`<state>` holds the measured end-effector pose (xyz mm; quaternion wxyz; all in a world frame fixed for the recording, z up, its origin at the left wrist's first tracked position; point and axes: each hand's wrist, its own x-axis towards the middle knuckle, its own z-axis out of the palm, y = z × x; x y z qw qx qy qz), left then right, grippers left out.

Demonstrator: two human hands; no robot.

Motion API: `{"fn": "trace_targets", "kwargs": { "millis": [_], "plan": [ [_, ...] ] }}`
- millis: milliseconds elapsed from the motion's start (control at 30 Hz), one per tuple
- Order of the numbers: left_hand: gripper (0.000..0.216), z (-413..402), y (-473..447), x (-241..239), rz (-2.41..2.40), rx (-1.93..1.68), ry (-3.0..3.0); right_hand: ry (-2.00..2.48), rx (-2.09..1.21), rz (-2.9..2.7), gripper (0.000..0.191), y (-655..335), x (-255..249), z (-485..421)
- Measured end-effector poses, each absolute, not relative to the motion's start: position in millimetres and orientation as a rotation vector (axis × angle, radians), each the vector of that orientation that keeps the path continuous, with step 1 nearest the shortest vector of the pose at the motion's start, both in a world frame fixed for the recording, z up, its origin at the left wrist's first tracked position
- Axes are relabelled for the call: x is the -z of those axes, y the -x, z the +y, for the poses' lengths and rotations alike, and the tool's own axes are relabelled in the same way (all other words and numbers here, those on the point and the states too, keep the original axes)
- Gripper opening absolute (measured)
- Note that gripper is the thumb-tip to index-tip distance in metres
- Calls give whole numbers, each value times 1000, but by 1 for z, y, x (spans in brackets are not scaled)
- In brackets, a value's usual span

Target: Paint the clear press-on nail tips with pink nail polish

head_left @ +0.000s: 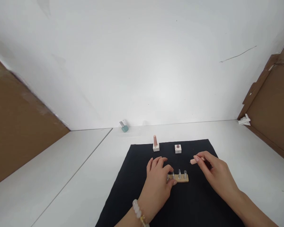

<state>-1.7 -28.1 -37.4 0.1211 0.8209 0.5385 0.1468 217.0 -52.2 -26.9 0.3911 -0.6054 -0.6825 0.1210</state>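
My left hand pinches the left end of a small wooden nail tip stand between thumb and index finger, its other fingers stretched forward. Several clear nail tips stand upright along the strip; those at the left are partly hidden by my fingers. To the right, my right hand grips a pink nail polish brush cap held nearly level, apart from the stand. Its bristles are too small to make out. Behind the stand sits an uncapped nail polish bottle in a white square block.
A second nail polish bottle, pink cap on, stands left of the uncapped one on the black cloth. A teal bottle leans by the white back wall. Crumpled white tissue lies at the far right corner, beside brown cardboard.
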Motion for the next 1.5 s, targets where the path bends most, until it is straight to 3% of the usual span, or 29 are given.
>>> {"fn": "trace_targets", "kwargs": {
  "millis": [567, 767, 933, 1033, 1200, 1500],
  "plan": [
    [28, -24, 4, 36, 1499, -410, -2496, 1500, -339, -1755, 28, -217, 29, -51],
    [58, -28, 14, 39, 1536, -430, -2459, 1520, -356, -1718, 28, -218, 28, -51],
    [29, -61, 28, 52, 1599, -783, -2335, 1528, -353, -1641, 24, -219, 27, -52],
    [25, -86, 18, 60, 1431, -651, -2287, 1538, -367, -1595, 23, -220, 27, -52],
    [70, -92, -12, 58, 1315, -209, -1924, 1575, -621, -1454, 29, -220, 31, -49],
    [82, -79, -23, 38, 1347, -155, -1692, 1431, -953, -1086, 50, -222, 41, -36]
  ]
}}
